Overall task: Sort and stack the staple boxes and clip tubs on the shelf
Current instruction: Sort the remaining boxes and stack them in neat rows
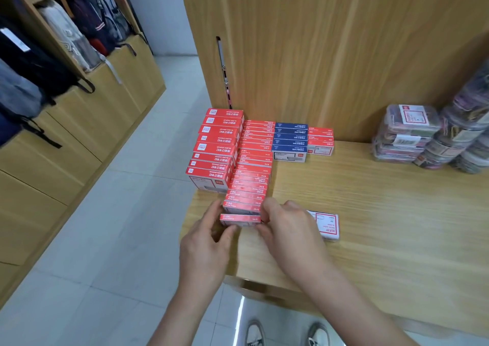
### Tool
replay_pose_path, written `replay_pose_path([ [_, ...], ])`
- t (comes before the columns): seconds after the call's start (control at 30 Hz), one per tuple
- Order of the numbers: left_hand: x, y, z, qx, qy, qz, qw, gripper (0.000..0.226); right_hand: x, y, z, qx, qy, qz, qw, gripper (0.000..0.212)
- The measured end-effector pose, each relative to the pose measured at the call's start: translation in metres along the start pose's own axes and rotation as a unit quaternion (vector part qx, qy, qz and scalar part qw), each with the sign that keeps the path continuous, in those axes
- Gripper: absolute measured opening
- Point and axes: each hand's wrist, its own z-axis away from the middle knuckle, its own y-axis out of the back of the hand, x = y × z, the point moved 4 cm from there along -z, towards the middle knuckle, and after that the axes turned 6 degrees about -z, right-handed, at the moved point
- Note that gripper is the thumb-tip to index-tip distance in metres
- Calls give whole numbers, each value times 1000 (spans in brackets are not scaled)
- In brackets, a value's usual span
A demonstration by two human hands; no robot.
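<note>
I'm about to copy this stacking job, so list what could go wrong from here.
1. The small red staple box, pinched between left hand and right hand, sits near the wooden shelf's front edge; a slip could drop it to the floor.
2. Pushing it in could nudge the long row of red boxes out of line.

Shelf [370, 213] – matt wood-grain laminate; staple boxes [215, 147] – printed card, slight sheen; clip tubs [407, 131] – clear plastic.

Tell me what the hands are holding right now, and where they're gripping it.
A small red staple box, held by its two short ends: left hand on the left end, right hand on the right end.
</note>
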Motion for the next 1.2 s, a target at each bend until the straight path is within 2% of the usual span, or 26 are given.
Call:
replay_pose_path([
  [0.27, 8, -3, -1, 32, -65, -109, 991, 54, 1, -10, 3, 3, 17, 69, 997, 45],
  [0.53, 15, -5, -4, 31, -134, -169, 976, 58, 3, -10, 5, 6, 32, 78, 996, 42],
  [0.63, 14, -7, -4, 31, -134, -162, 977, 55, 2, -7, 7, 2, 37, 71, 997, 39],
  [0.77, 12, -8, -3, 40, -119, -159, 979, 55, 2, 17, 12, 14, 49, 47, 998, 24],
  [0.83, 11, -8, -3, 43, -107, -160, 980, 55, 7, 34, 14, 14, 46, 43, 998, 27],
  [1.07, 14, -6, 2, 39, -85, -140, 986, 59, 49, 69, 27, -128, -36, 45, 990, 57],
  [1.13, 20, -2, 8, 78, -120, -147, 979, 63, 61, 71, 31, -161, -56, 33, 985, 65],
  [1.2, 34, 2, 19, 124, -176, -135, 967, 58, 69, 69, 33, -171, -64, 16, 983, 68],
])
